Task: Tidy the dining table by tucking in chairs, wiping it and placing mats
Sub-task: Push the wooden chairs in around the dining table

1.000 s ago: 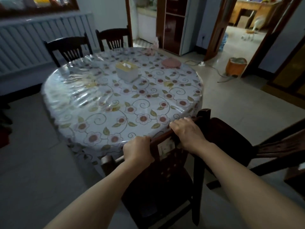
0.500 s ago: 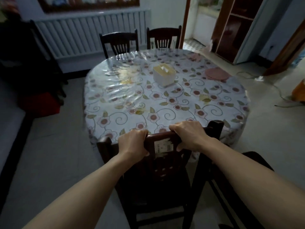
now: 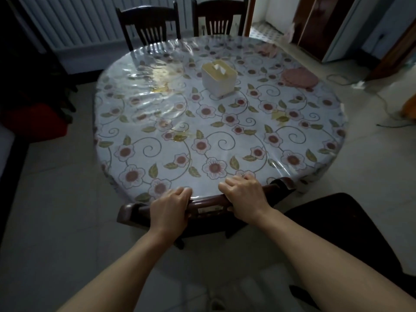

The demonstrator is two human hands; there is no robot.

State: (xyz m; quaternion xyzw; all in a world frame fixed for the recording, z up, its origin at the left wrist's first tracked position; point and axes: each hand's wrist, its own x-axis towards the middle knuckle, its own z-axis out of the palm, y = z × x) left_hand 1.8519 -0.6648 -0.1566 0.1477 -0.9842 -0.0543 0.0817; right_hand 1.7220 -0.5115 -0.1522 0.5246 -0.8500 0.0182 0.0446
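Observation:
A round dining table (image 3: pixel 157 122) wears a flowered cloth under clear plastic. Against its near edge stands a dark wooden chair (image 3: pixel 132 210), its seat hidden beneath the table. My left hand (image 3: pixel 170 209) and my right hand (image 3: pixel 244 198) both grip the top rail of that chair's back. A stack of pink round mats (image 3: pixel 300 77) lies at the table's far right. Near the middle stands a white tissue box (image 3: pixel 218 77) with a yellow lid.
Two more dark chairs (image 3: pixel 149 25) (image 3: pixel 219 18) stand tucked at the far side, before a white radiator. Another dark chair seat (image 3: pixel 337 224) is on the floor at my right. A cable (image 3: pixel 387 104) runs over the tiles on the right. A red object (image 3: pixel 33 122) sits at left.
The chair has slid forward under the table, its back rail now at the table edge. Both hands kept their grip and moved with it; my view has come closer to the table.

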